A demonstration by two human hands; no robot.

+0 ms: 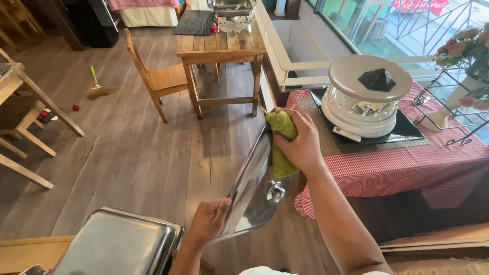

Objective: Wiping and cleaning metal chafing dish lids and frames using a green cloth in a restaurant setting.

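I hold a shiny metal lid up on its edge in the middle of the frame. My left hand grips its lower edge, with fingers curled around the rim. My right hand presses a green cloth on the lid near its top, fingers folded over the cloth. A small metal knob sticks out of the lid just below the cloth. At the bottom left sits a silver metal box with a closed top. On the right, a table with a red checked cloth bears a round white dish with a black top piece. Pink flowers are at the far right. A wooden table and chair stand at the top.
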